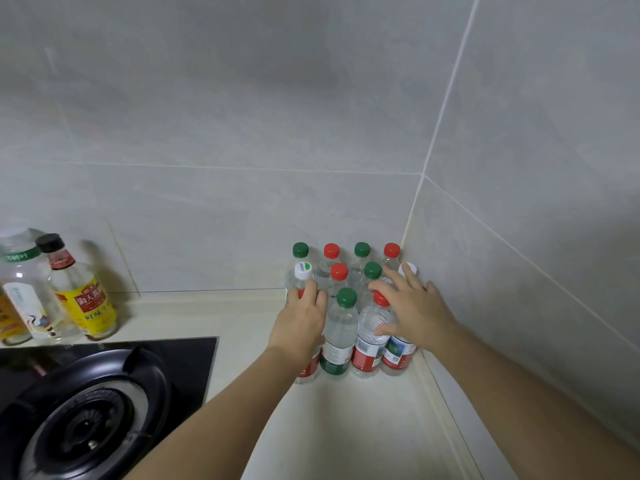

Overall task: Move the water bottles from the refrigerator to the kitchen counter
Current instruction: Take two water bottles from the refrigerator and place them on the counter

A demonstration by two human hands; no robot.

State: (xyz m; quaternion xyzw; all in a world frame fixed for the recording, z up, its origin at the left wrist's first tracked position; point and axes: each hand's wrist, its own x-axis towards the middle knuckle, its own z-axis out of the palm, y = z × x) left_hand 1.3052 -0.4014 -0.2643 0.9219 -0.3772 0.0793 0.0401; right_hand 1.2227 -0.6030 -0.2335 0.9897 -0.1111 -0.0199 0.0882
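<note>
A home kitchen: gas burner (86, 420), tiled walls (242, 116), sauce bottles (85, 292).

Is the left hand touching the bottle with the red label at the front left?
Touching. In the head view the left hand wraps its fingers round the front-left bottle, hiding most of its top.

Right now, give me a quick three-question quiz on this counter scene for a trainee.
1. True or false: the left hand grips the front-left bottle while the right hand lies open on others.
2. Back-row caps, left to right? A: green, red, green, red. B: red, green, red, green. C: all white.
3. Fill in: the gas burner sits to the ___ of the water bottles.
Key: 1 true; 2 A; 3 left.
</note>
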